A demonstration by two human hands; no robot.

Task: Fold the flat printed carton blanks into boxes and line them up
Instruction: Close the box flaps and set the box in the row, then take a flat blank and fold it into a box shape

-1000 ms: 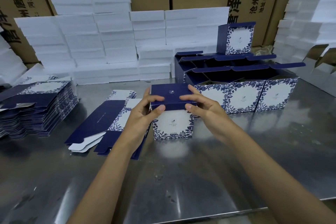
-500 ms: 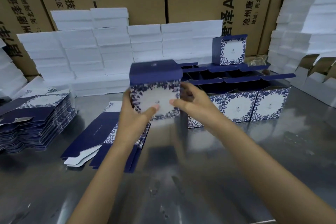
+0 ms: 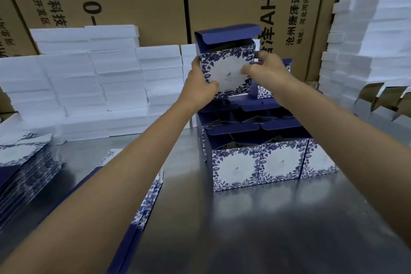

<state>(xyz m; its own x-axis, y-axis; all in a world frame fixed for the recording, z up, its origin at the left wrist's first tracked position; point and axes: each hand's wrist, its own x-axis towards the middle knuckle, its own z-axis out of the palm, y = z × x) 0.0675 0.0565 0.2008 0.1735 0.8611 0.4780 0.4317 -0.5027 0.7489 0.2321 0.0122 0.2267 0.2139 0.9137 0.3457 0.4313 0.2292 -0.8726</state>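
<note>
1. A stack of flat carton blanks [image 3: 24, 162] lies at the left edge of the steel table [image 3: 255, 218], with white foam blocks [image 3: 89, 87] piled behind it.
2. More flat blanks [image 3: 146, 202] lie under the left forearm.
3. The left hand [image 3: 201, 87] grips the folded box [image 3: 226, 69] by its lower left corner, thumb on the printed front.
4. That box is held upright above the back row, its blue lid flap raised.
5. The right hand [image 3: 264, 69] holds the box's right edge, fingers curled round it.
6. A row of open boxes [image 3: 266, 164] stands side by side on the table below, more behind it.
</note>
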